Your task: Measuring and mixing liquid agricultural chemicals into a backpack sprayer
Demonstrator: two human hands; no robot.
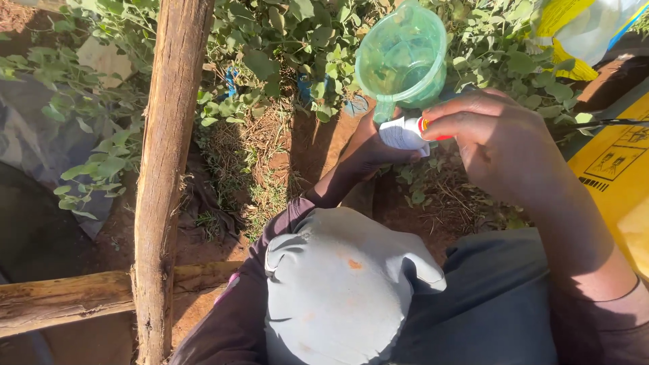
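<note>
One green jug [401, 54], one white bottle [403, 132], two hands

Outdoor plot in strong sun, seen from above.

You're looking down on bare reddish soil [304, 145] with dry grass, backed by a low bank of green leafy plants [284, 40]. A rough wooden post [165, 169] stands upright at left, meeting a horizontal wooden rail [61, 301] near its base. Dark plastic sheeting [27, 142] lies at the far left; a yellow sack [618, 169] sits at the right edge. Hard shadows cross the ground.
</note>
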